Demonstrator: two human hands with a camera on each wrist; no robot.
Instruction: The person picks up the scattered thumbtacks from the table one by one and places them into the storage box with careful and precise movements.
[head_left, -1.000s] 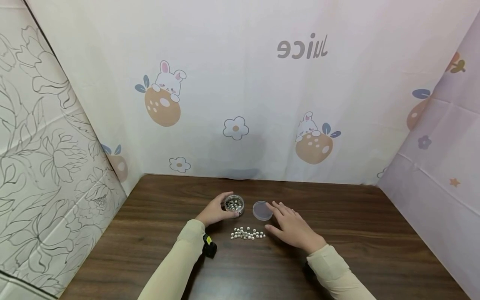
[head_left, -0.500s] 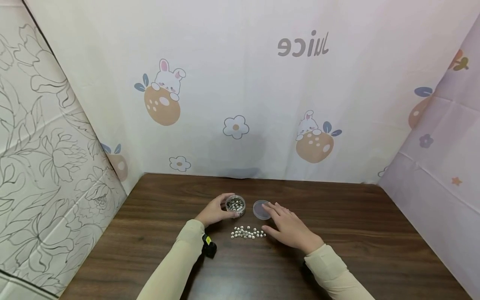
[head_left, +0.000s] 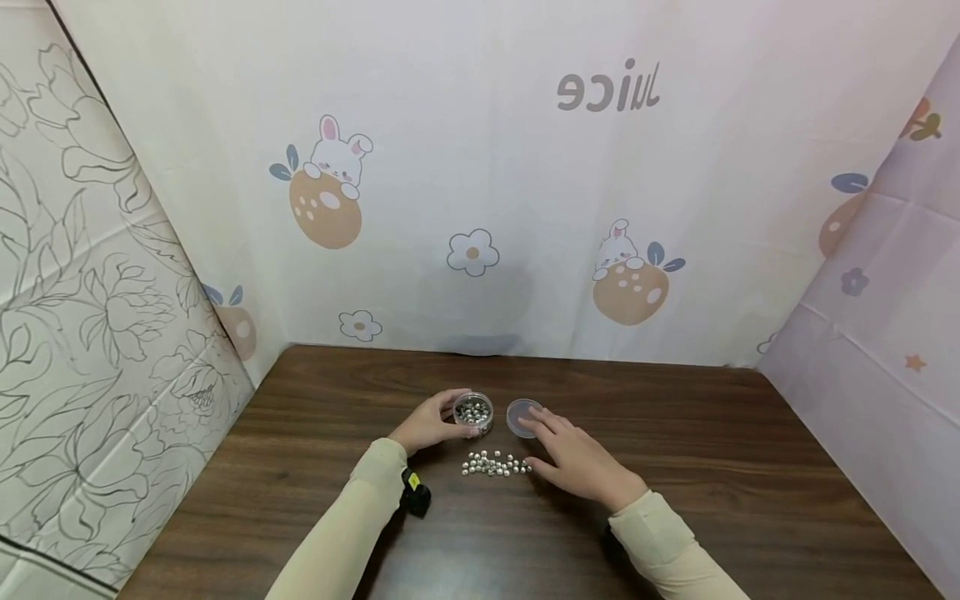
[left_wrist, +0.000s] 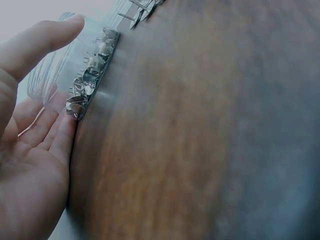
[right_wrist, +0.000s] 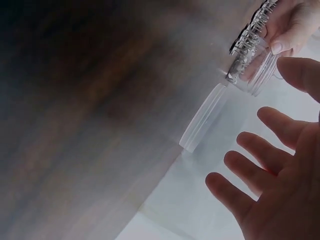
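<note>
Toward the table's point(head_left: 480, 546) far edge, the left hand point(head_left: 429, 425) grips the clear jar point(head_left: 487, 423); a level hold would best prevent spills. The right hand point(head_left: 581, 458), grasping nothing, spreads its fingers above the lid point(head_left: 515, 414); near the loose thumbtacks point(head_left: 492, 466), a light touch seems wise. One jar, one lid; about two dozen loose tacks, those inside uncountable.

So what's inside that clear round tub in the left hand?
Silvery thumbtacks lie heaped in the tub. The upper ones show; those beneath are covered, and the left hand hides part of the tub's side.
</note>
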